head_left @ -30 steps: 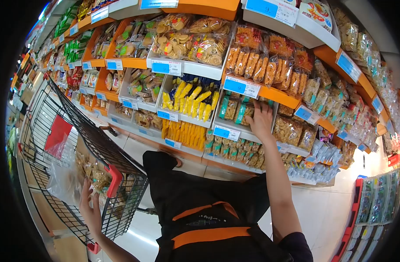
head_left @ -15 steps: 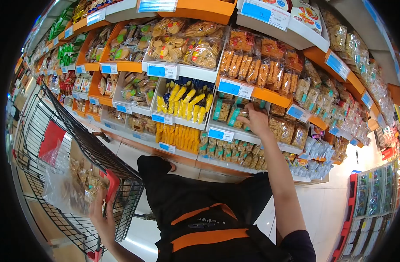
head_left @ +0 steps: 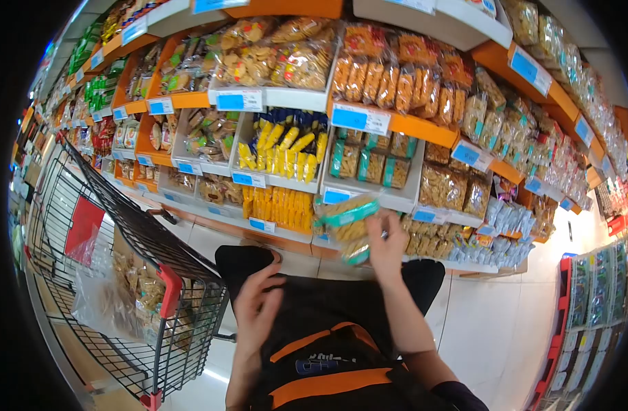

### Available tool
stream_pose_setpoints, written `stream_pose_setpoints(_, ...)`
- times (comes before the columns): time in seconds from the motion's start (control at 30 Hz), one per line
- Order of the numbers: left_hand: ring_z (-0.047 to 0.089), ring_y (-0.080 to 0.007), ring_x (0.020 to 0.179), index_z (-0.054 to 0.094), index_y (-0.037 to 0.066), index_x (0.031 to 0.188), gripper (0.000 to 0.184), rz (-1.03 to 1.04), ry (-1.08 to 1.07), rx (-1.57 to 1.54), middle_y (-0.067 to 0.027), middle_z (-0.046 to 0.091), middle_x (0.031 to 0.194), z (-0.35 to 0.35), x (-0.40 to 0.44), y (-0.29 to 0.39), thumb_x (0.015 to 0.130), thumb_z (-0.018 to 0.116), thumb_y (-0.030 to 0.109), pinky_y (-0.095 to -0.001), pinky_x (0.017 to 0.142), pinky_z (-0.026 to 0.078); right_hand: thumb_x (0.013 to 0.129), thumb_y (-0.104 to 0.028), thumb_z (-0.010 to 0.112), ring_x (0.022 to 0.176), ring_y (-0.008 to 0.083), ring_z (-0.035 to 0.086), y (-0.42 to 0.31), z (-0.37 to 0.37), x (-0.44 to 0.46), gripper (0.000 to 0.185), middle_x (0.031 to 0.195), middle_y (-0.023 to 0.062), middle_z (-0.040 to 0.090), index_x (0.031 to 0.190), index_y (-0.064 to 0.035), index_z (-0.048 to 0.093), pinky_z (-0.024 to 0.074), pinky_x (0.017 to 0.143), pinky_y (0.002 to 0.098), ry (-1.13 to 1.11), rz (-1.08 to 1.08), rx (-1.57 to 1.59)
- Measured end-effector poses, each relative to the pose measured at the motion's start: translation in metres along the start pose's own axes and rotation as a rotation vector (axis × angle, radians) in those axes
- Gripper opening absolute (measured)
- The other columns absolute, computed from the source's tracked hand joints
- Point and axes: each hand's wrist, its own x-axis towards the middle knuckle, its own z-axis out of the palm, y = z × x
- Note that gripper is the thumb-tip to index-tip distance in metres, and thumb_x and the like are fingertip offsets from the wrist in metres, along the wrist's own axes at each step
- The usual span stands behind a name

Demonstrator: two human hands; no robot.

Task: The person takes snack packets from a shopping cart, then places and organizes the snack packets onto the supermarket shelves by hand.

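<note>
My right hand is closed on clear snack packs with teal labels, seemingly two together, held above my lap in front of the shelf. They are a little blurred. Behind them, matching teal-labelled packs sit in a white shelf bin. My left hand hovers over my left thigh, fingers apart and holding nothing. To its left stands a black wire shopping cart with red corner pieces. Inside the cart lie bagged snacks and a crumpled clear plastic bag.
Tiered shelves ahead hold yellow-wrapped snacks, orange-brown packaged sticks and bags of round crackers. Blue-and-white price tags line the edges. A red-edged rack stands at right on the tiled floor.
My right hand has drawn teal-labelled packs out of the bin and down toward me. My left hand has left the bagged snacks in the cart and moved right, over my lap.
</note>
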Motion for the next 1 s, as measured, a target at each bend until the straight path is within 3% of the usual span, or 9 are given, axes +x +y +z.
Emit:
stream_pose_setpoints(0.1, 0.047, -0.0265, 0.126, 0.017, 0.012, 0.152, 0.081, -0.065, -0.238, -0.112, -0.0137, 0.034, 0.147, 0.046, 0.012, -0.023, 0.086, 0.059, -0.007, -0.0353, 0.095, 0.047, 0.096, -0.028, 0.060, 0.067, 0.0091, 0.044, 0.013, 0.009, -0.056, 0.030, 0.071, -0.0001, 0.050, 0.089, 0.0007, 0.057, 0.0384, 0.060, 0.0275, -0.020, 0.225, 0.292)
stream_pose_setpoints(0.17, 0.044, -0.0221, 0.126, 0.009, 0.011, 0.153, 0.077, -0.084, -0.316, -0.238, -0.0117, 0.027, 0.152, 0.066, 0.018, -0.030, 0.090, 0.049, -0.008, -0.0312, 0.101, 0.041, 0.099, -0.026, 0.054, 0.065, 0.0053, 0.040, 0.005, 0.010, -0.079, 0.029, 0.072, -0.0033, 0.048, 0.083, -0.0016, 0.053, 0.0342, 0.057, 0.0238, -0.026, 0.370, 0.385)
stream_pose_setpoints(0.23, 0.046, -0.0198, 0.124, 0.009, 0.010, 0.153, 0.074, -0.093, -0.260, -0.354, -0.0113, 0.029, 0.151, 0.076, 0.021, -0.029, 0.092, 0.048, -0.007, -0.0310, 0.100, 0.042, 0.100, -0.024, 0.054, 0.065, 0.0039, 0.040, 0.009, 0.007, -0.100, 0.028, 0.072, -0.0032, 0.048, 0.081, -0.0031, 0.051, 0.0328, 0.057, 0.0216, -0.056, 0.473, 0.459)
stream_pose_setpoints(0.37, 0.051, -0.0160, 0.117, 0.015, 0.007, 0.152, 0.070, -0.094, -0.176, -0.293, -0.0105, 0.037, 0.146, 0.075, 0.029, -0.027, 0.094, 0.052, -0.003, -0.0292, 0.095, 0.046, 0.100, -0.025, 0.053, 0.066, 0.0077, 0.055, -0.011, -0.005, -0.104, 0.024, 0.072, 0.0023, 0.056, 0.097, -0.0023, 0.048, 0.0453, 0.058, 0.0216, -0.289, 0.525, 0.656)
stream_pose_setpoints(0.5, 0.048, -0.0184, 0.124, 0.019, 0.005, 0.150, 0.067, -0.078, -0.167, -0.280, -0.0134, 0.038, 0.144, 0.071, 0.028, -0.021, 0.093, 0.053, -0.005, -0.0283, 0.097, 0.044, 0.101, -0.027, 0.049, 0.063, 0.0124, 0.058, 0.001, -0.003, -0.105, 0.038, 0.084, 0.0073, 0.060, 0.129, -0.0017, 0.043, 0.0505, 0.055, 0.0257, -0.420, 0.472, 0.699)
stream_pose_setpoints(0.6, 0.048, -0.0182, 0.124, 0.022, 0.005, 0.149, 0.066, -0.044, -0.133, -0.262, -0.0133, 0.036, 0.145, 0.071, 0.028, -0.023, 0.092, 0.054, -0.006, -0.0282, 0.096, 0.045, 0.099, -0.026, 0.053, 0.064, 0.0105, 0.058, -0.010, -0.002, -0.101, 0.029, 0.077, 0.0050, 0.059, 0.115, -0.0023, 0.048, 0.0484, 0.057, 0.0236, -0.378, 0.493, 0.756)
stream_pose_setpoints(0.8, 0.047, -0.0198, 0.124, 0.024, 0.006, 0.147, 0.066, -0.025, -0.096, -0.194, -0.0125, 0.044, 0.137, 0.073, 0.031, -0.021, 0.091, 0.059, -0.002, -0.0343, 0.104, 0.040, 0.100, -0.026, 0.051, 0.066, 0.0105, 0.058, -0.007, -0.009, -0.101, 0.028, 0.077, 0.0055, 0.058, 0.116, -0.0031, 0.048, 0.0485, 0.058, 0.0240, -0.483, 0.533, 0.704)
stream_pose_setpoints(0.9, 0.047, -0.0196, 0.124, 0.026, 0.006, 0.145, 0.065, -0.035, -0.070, -0.266, -0.0121, 0.044, 0.136, 0.074, 0.033, -0.025, 0.090, 0.059, -0.004, -0.0346, 0.104, 0.041, 0.101, -0.030, 0.048, 0.064, 0.0126, 0.058, -0.001, -0.009, -0.100, 0.029, 0.076, 0.0059, 0.058, 0.113, -0.0036, 0.049, 0.0487, 0.058, 0.0256, -0.469, 0.660, 0.787)
stream_pose_setpoints(1.0, 0.048, -0.0193, 0.123, 0.027, 0.006, 0.144, 0.063, 0.023, -0.001, -0.226, -0.0114, 0.045, 0.134, 0.074, 0.033, -0.024, 0.089, 0.057, -0.006, -0.0337, 0.103, 0.041, 0.101, -0.044, 0.043, 0.074, 0.0177, 0.059, 0.026, -0.010, -0.106, 0.041, 0.083, 0.0048, 0.060, 0.113, -0.0057, 0.053, 0.0501, 0.070, 0.0320, -0.219, 1.068, 1.149)
